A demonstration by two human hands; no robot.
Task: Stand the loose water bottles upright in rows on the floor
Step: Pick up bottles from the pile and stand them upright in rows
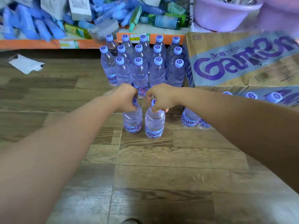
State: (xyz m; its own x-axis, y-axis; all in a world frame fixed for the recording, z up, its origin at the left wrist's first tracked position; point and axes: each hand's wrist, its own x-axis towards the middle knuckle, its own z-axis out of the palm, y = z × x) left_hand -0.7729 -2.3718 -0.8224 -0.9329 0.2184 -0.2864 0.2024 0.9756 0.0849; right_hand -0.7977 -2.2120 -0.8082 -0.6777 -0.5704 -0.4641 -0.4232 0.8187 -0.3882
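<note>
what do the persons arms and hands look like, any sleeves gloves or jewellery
Both arms are bare along all that shows; no sleeve edge is visible. The left hand and right hand have no gloves, and no watch, bracelet or ring shows. No marks or tattoos are visible on either forearm.

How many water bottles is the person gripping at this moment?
2. The left bottle is held at its neck by the left hand, the right bottle by the right hand; both are upright, just in front of the standing rows.
</note>
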